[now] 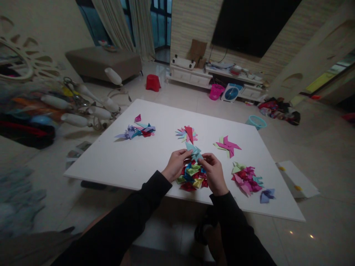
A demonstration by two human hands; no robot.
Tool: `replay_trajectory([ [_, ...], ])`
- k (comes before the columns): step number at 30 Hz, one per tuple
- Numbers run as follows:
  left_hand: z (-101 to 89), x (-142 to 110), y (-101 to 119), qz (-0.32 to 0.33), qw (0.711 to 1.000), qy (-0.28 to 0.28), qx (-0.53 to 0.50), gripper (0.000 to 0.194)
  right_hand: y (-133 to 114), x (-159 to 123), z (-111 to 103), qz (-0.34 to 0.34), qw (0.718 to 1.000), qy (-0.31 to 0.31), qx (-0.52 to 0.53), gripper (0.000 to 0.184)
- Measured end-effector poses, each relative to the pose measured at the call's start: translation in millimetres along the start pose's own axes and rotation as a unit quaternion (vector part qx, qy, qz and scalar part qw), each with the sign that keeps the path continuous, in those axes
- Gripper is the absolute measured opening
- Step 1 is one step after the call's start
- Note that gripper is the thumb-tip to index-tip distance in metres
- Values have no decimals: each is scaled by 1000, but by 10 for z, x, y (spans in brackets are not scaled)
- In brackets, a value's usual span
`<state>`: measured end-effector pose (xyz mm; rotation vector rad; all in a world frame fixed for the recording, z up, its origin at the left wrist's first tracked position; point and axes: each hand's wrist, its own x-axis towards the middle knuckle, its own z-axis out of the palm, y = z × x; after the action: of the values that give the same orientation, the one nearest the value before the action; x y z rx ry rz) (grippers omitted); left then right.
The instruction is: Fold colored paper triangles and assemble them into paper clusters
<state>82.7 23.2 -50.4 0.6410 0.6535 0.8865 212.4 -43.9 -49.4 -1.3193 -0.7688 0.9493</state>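
Note:
My left hand (175,164) and my right hand (213,173) are both closed on a light blue folded paper piece (193,151), held just above the white table (119,159). Under my hands lies a heap of folded paper pieces (192,176) in red, green, blue and yellow. Beyond it sits a fan of coloured folded pieces with a red one on top (188,134).
More folded paper lies on the table: a purple and blue heap (138,130) at the back left, a pink and green cross shape (227,146), a pink and red heap (246,178), a lone purple piece (267,195). A white board (298,180) lies on the floor at right.

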Motion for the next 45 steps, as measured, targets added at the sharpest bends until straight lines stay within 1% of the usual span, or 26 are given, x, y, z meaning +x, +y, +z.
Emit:
replay_trajectory([
  [3, 2, 40, -2, 7, 1000, 6, 9, 38, 17, 37, 13, 5, 1000, -3, -3, 30],
  [6, -7, 53, -6, 14, 1000, 13, 9, 37, 27, 53, 22, -6, 1000, -14, -14, 30],
  [10, -10, 36, -3, 17, 1000, 18, 9, 37, 22, 37, 21, -27, 999, 0, -44, 28],
  [15, 0, 11, -15, 26, 999, 12, 17, 36, 32, 8, 7, -37, 998, -1, -45, 36],
  [17, 3, 6, -21, 23, 999, 16, 18, 37, 30, -1, 6, -47, 998, -11, -41, 36],
  [20, 7, 3, -20, 14, 999, 28, 16, 40, 9, -12, 9, -51, 996, -36, -57, 32],
  [24, 7, 7, -7, 10, 999, 44, 21, 46, -13, -16, 18, -52, 995, -40, -74, 32],
  [29, -7, 29, -10, 33, 999, 30, 30, 66, -4, 1, 40, -61, 995, -27, -80, 35],
  [31, -14, 43, -19, 30, 999, 25, 32, 61, 7, 5, 47, -67, 994, -25, -82, 35],
  [34, -17, 60, -27, 3, 999, 21, 30, 35, 24, 2, 47, -65, 994, -28, -79, 33],
  [36, -14, 61, -23, -8, 999, 21, 27, 23, 29, -7, 41, -60, 995, -33, -78, 31],
  [38, -11, 51, -12, -10, 999, 14, 33, 19, 29, -19, 33, -54, 995, -45, -75, 29],
  [41, -11, 28, 12, -5, 999, -6, 48, 19, 24, -35, 28, -48, 994, -66, -70, 26],
  [45, -17, 9, 39, -7, 998, -12, 65, 19, 16, -40, 30, -52, 994, -72, -70, 22],
])
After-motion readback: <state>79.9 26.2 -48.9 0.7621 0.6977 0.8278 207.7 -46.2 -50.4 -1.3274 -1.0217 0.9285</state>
